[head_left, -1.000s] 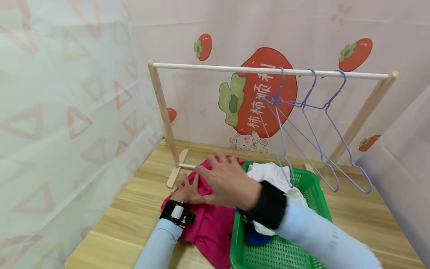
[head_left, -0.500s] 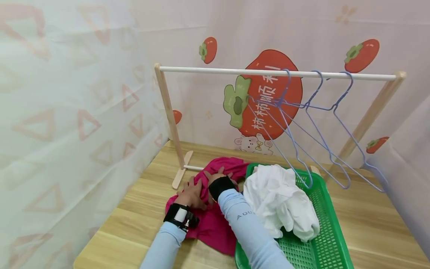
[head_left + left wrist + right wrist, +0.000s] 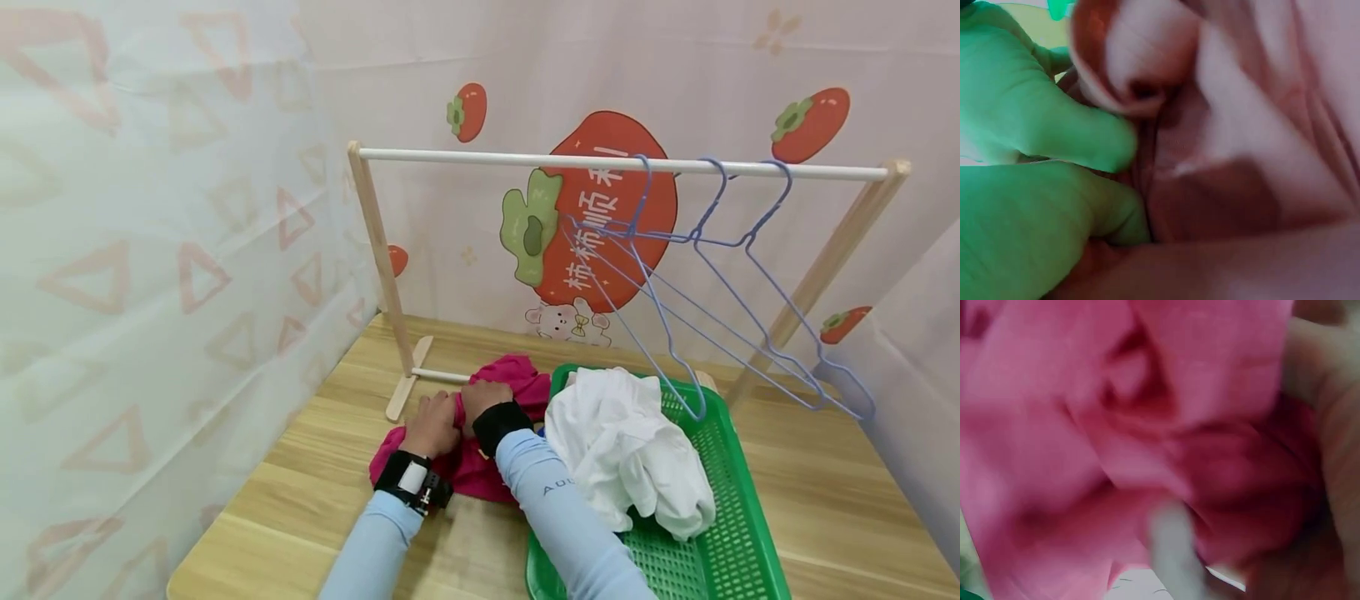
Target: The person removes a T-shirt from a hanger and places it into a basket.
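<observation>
A crumpled magenta garment [image 3: 525, 385] lies bunched on the wooden table, left of the green basket. My left hand [image 3: 432, 425] grips its folds, fingers curled into the cloth. Right beside it, my right hand [image 3: 486, 402] grips another gathered part, its fingers partly hidden by the wrist. In the left wrist view, strongly tinted, the thumb and a finger close on the cloth [image 3: 1229, 181]. The right wrist view is blurred; magenta folds [image 3: 1141, 450] fill it, with fingers at the right and bottom.
White clothing [image 3: 626, 446] is heaped in the green basket [image 3: 745, 467], under my right forearm. Behind stands a clothes rack [image 3: 487, 157] with several blue wire hangers [image 3: 645, 200] on its right half, their lower ends hanging over the basket. Curtained walls close off the back and sides.
My right hand has come down from above the basket side onto the magenta garment beside my left hand. Both hands have since curled into the cloth, and its lower part has been gathered up.
</observation>
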`<state>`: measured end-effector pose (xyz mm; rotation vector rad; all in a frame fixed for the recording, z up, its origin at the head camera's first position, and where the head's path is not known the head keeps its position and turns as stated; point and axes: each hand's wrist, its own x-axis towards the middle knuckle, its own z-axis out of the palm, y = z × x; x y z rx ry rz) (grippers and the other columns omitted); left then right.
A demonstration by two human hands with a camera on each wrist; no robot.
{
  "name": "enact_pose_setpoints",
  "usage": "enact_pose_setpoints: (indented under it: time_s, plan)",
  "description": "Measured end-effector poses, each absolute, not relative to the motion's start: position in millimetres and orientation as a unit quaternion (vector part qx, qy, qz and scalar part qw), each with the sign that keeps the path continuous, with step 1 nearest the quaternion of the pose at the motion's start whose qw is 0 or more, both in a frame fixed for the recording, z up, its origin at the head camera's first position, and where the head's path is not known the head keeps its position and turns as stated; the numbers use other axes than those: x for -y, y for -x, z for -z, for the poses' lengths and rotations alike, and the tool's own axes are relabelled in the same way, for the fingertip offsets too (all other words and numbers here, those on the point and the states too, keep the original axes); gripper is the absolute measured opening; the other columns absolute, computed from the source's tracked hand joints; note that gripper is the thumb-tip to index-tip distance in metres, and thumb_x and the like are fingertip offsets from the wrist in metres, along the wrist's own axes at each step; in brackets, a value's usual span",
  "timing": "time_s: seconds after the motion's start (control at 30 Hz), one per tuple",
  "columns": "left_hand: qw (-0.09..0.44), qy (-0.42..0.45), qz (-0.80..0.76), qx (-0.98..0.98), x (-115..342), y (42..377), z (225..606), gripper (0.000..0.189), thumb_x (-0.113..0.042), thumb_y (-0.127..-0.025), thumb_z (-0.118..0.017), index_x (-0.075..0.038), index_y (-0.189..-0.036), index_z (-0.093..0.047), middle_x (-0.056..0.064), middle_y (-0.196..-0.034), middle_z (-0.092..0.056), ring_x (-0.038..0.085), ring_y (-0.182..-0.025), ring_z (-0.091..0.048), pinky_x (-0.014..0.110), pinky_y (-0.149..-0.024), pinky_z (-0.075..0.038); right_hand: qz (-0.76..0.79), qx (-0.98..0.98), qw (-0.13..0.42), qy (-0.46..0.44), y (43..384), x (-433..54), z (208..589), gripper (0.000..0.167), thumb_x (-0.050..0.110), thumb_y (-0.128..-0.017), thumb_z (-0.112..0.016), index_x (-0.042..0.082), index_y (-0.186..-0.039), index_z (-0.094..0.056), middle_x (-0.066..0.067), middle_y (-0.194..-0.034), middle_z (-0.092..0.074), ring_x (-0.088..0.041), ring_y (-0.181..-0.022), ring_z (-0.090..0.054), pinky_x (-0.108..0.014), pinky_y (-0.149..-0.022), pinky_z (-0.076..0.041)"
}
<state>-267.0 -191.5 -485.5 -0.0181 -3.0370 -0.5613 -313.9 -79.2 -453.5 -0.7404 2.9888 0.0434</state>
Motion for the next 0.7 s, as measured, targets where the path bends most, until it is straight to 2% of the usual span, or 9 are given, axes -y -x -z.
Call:
enact_pose_setpoints:
  time_s: [0.1,0.23,0.3,0.37,0.43,0.53,0.7]
  plan:
    - [0.054,0.025,0.177,0.982,191.8,271.8,463.4,0.037,-0.006,-0.084,-0.072,-0.003,-0.12,-0.068,0.019,-0.125,-0.067,0.045,-0.116,-0.057,0.067,-0.087,-0.055,-0.011,-0.966,-0.025,0.256,321.2,74.7,441.5,0.035,0.042,-0.078,-0.084,0.018,-0.103,-0.079,-0.004,-0.108,-0.08,-0.023,-0.097,-0.076,-0.048,-0.069,-0.061]
    - [0.087,0.039,0.174,0.98,185.6,272.6,421.6,0.039,-0.007,-0.086,-0.067,-0.004,-0.125,-0.066,0.018,-0.131,-0.066,0.045,-0.125,-0.054,0.073,-0.092,-0.051,0.02,-0.965,-0.056,0.255,317.5,63.6,397.0,0.03,0.04,-0.079,-0.08,0.016,-0.098,-0.08,-0.005,-0.099,-0.08,-0.024,-0.089,-0.074,-0.048,-0.068,-0.059]
    - [0.109,0.055,0.168,0.978,178.3,270.7,396.1,0.039,-0.008,-0.089,-0.065,-0.004,-0.127,-0.065,0.017,-0.131,-0.066,0.044,-0.126,-0.053,0.069,-0.097,-0.05,0.034,-0.966,-0.071,0.248,311.6,53.4,368.9,0.025,0.037,-0.081,-0.079,0.016,-0.094,-0.078,-0.005,-0.093,-0.078,-0.025,-0.084,-0.072,-0.047,-0.066,-0.059]
    - [0.131,0.071,0.158,0.976,169.1,266.3,369.0,0.037,-0.009,-0.091,-0.065,-0.005,-0.128,-0.064,0.015,-0.129,-0.065,0.041,-0.124,-0.054,0.065,-0.095,-0.051,0.044,-0.966,-0.095,0.237,303.4,41.0,341.6,0.022,0.036,-0.082,-0.077,0.016,-0.089,-0.074,-0.005,-0.088,-0.076,-0.025,-0.081,-0.071,-0.046,-0.064,-0.058]
    - [0.152,0.089,0.152,0.973,158.1,259.3,343.4,0.039,-0.011,-0.094,-0.065,-0.007,-0.132,-0.062,0.013,-0.127,-0.064,0.039,-0.123,-0.053,0.063,-0.092,-0.051,0.052,-0.964,-0.132,0.224,291.4,26.1,316.4,0.023,0.037,-0.079,-0.078,0.017,-0.088,-0.07,-0.005,-0.086,-0.074,-0.027,-0.079,-0.07,-0.047,-0.063,-0.058]
    - [0.159,0.115,0.154,0.968,137.0,243.0,308.0,0.049,-0.011,-0.095,-0.065,-0.011,-0.143,-0.058,0.01,-0.134,-0.061,0.035,-0.128,-0.05,0.063,-0.094,-0.051,0.068,-0.959,-0.182,0.206,265.4,-1.1,284.5,0.025,0.036,-0.077,-0.078,0.018,-0.089,-0.067,-0.005,-0.084,-0.071,-0.029,-0.077,-0.069,-0.048,-0.061,-0.056]
    - [0.172,0.19,0.129,0.958,97.0,205.0,273.2,0.063,-0.007,-0.089,-0.072,-0.015,-0.149,-0.054,0.005,-0.144,-0.058,0.032,-0.133,-0.049,0.058,-0.099,-0.052,0.089,-0.951,-0.229,0.186,203.8,-52.2,255.3,0.024,0.026,-0.075,-0.076,0.017,-0.095,-0.065,-0.004,-0.079,-0.066,-0.026,-0.07,-0.064,-0.041,-0.054,-0.051]
